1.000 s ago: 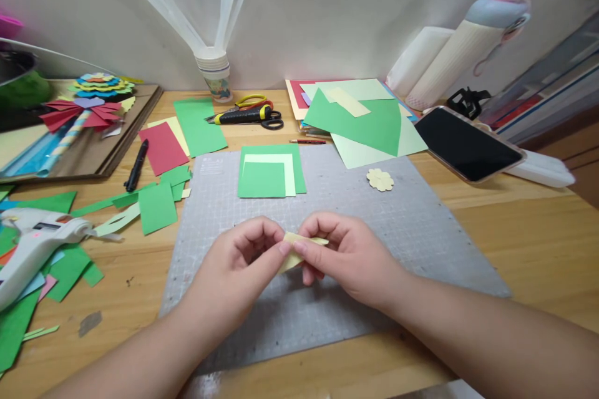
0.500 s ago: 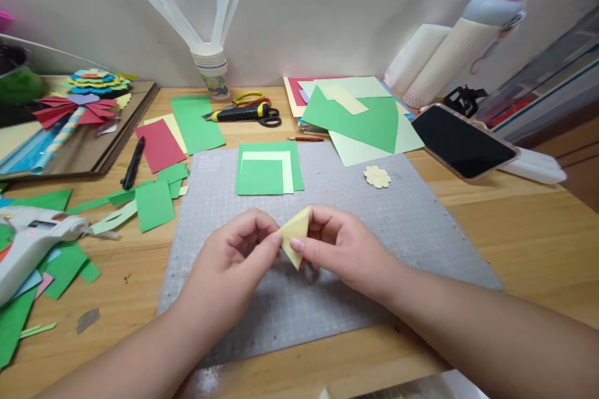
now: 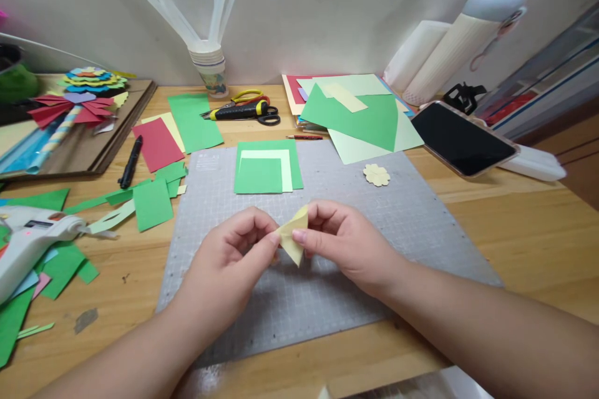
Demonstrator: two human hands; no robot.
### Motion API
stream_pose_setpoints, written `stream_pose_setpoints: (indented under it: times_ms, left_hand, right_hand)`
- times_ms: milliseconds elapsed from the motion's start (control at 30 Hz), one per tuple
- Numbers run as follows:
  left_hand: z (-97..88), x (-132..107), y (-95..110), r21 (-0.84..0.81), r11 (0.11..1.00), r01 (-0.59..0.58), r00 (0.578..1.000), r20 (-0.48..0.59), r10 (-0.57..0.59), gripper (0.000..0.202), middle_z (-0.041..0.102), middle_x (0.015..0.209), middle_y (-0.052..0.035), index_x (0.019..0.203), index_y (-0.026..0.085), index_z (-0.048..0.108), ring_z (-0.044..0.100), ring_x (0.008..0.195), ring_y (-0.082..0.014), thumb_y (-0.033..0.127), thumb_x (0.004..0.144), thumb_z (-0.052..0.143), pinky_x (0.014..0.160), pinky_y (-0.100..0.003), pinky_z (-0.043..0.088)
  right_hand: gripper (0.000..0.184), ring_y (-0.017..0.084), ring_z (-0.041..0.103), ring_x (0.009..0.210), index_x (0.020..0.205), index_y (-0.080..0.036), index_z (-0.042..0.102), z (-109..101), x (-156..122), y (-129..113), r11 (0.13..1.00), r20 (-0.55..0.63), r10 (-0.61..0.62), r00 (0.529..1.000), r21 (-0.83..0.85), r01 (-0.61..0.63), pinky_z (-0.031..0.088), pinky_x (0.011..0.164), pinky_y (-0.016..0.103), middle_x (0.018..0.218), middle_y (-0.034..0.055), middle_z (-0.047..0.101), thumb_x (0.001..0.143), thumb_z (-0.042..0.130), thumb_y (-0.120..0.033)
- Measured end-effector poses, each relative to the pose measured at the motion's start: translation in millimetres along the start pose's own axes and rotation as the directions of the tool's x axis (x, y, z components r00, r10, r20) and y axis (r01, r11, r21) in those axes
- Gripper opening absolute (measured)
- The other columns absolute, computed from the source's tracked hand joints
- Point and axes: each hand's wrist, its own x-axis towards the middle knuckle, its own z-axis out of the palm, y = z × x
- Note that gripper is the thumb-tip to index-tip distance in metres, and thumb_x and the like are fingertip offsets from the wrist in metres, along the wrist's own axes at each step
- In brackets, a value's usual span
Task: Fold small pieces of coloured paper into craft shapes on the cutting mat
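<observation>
A small folded piece of pale yellow paper (image 3: 293, 238), roughly triangular, is held above the grey cutting mat (image 3: 262, 312). My left hand (image 3: 238, 255) pinches its narrow left corner between thumb and forefinger. On its right edge my right hand (image 3: 339, 240) grips it, thumb in front and fingers behind. Beyond the hands, green and pale green paper squares (image 3: 262, 174) lie stacked on the mat. A pale yellow paper flower (image 3: 377, 175) rests flat on the mat at the right.
At the left are a white glue gun (image 3: 32, 237), green paper scraps (image 3: 153, 204) and a black pen (image 3: 131, 162). A utility knife (image 3: 238, 111), scissors (image 3: 270, 118), a cup of white sticks (image 3: 210, 72) and stacked paper (image 3: 360, 121) stand behind. A phone (image 3: 463, 140) leans at the right.
The folded paper has turned slightly, its right side opening a little. My right thumb has shifted slightly up and right along it. The left hand keeps its pinch.
</observation>
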Motion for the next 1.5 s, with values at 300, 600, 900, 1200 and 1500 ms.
stream_pose_setpoints:
  times_ms: [300,600,900,1200,1500]
  left_hand:
    - [-0.2,-2.5,-0.6,0.132,0.989,-0.062,0.998,0.013,0.061,0.015,0.057,0.068,0.0036,0.072,0.021,0.057,0.050,0.064,-0.0118,0.024,0.086,0.054,0.061,-0.023,0.039]
    - [-1.5,-3.0,-2.0,0.133,0.988,-0.079,0.997,0.027,0.076,0.015,0.057,0.070,0.0033,0.074,0.022,0.056,0.051,0.067,-0.0132,0.026,0.088,0.053,0.062,-0.025,0.039]
    - [0.7,-3.5,1.4,0.136,0.990,-0.048,0.998,0.054,0.041,0.016,0.056,0.068,0.0026,0.073,0.021,0.056,0.049,0.064,-0.0133,0.027,0.087,0.051,0.060,-0.025,0.038]
    - [-1.4,-1.8,2.4,-0.015,0.999,0.029,1.000,0.003,-0.029,0.018,0.055,0.063,0.0037,0.070,0.020,0.056,0.049,0.062,-0.0118,0.027,0.086,0.053,0.060,-0.023,0.038]
    - [-0.4,0.4,0.8,-0.124,0.990,0.060,0.997,-0.031,-0.064,0.017,0.056,0.061,0.0048,0.069,0.019,0.057,0.051,0.061,-0.0101,0.024,0.085,0.056,0.059,-0.021,0.039]
  right_hand:
    - [0.023,0.008,0.049,0.059,0.072,-0.017,0.054,0.7,-1.2,-2.8,1.000,0.000,0.007,1.000,0.017,-0.007,0.040,0.055,0.021,0.068,-0.0043,0.055,0.068,0.076,-0.022]
    - [0.018,0.006,0.047,0.058,0.069,-0.018,0.055,-3.7,0.6,3.9,0.986,-0.080,-0.059,0.995,0.151,0.070,0.036,0.052,0.019,0.072,-0.0037,0.056,0.072,0.073,-0.020]
    - [0.015,0.006,0.045,0.053,0.070,-0.018,0.056,-4.3,0.0,2.7,0.988,-0.075,-0.076,0.994,0.127,0.085,0.035,0.052,0.020,0.068,-0.0038,0.053,0.082,0.061,-0.025]
    - [0.030,0.010,0.051,0.059,0.080,-0.019,0.056,-3.4,1.6,0.6,0.985,0.011,-0.013,1.000,0.173,0.011,0.039,0.049,0.021,0.071,-0.0007,0.056,0.086,0.055,-0.048]
    - [0.030,0.009,0.052,0.052,0.072,-0.015,0.053,3.1,-0.1,3.2,0.987,0.069,0.155,0.985,-0.059,-0.151,0.040,0.046,0.021,0.063,-0.0004,0.059,0.082,0.060,-0.043]
